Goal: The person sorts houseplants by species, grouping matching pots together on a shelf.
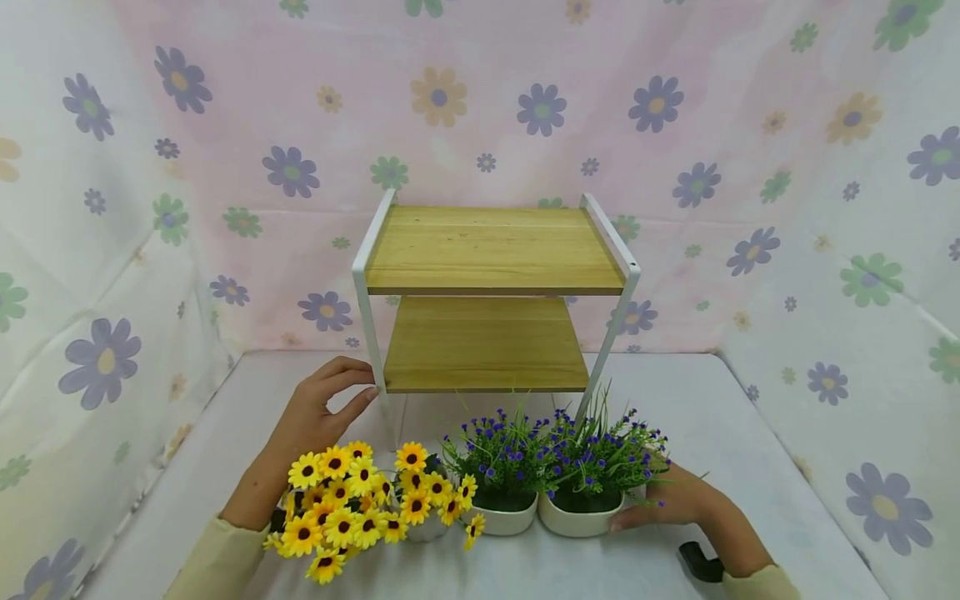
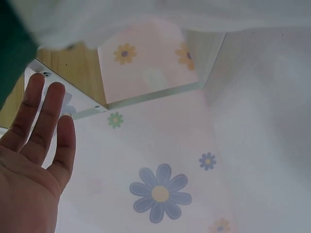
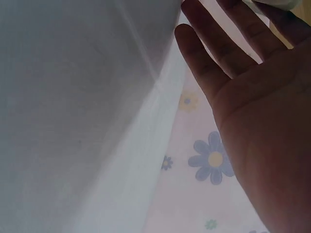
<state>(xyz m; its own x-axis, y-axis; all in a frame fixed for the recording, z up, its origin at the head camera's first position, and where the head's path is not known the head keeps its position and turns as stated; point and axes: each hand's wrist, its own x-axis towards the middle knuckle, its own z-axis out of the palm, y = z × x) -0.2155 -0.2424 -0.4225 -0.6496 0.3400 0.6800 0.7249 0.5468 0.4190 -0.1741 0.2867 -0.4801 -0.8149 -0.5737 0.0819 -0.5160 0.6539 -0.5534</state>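
My left hand (image 1: 322,408) is at the left leg of a two-tier shelf (image 1: 495,250) with wooden boards and a white frame. Its thumb and fingertips reach right to that leg, and the left wrist view shows three fingers (image 2: 65,145) extended beside the frame. My right hand (image 1: 671,496) grips the right side of a white pot (image 1: 581,521) of small purple flowers (image 1: 600,454), thumb in front and other fingers partly hidden by the leaves. In the right wrist view, the fingers (image 3: 199,58) reach up toward a pale rounded edge.
A second white pot (image 1: 502,521) with purple flowers stands beside the gripped one. Left of it are two bunches of yellow flowers (image 1: 341,508) (image 1: 427,492), in front of my left forearm. A black curved piece (image 1: 701,562) is by my right wrist. Flower-print cloth (image 1: 480,125) surrounds the white table (image 1: 750,467).
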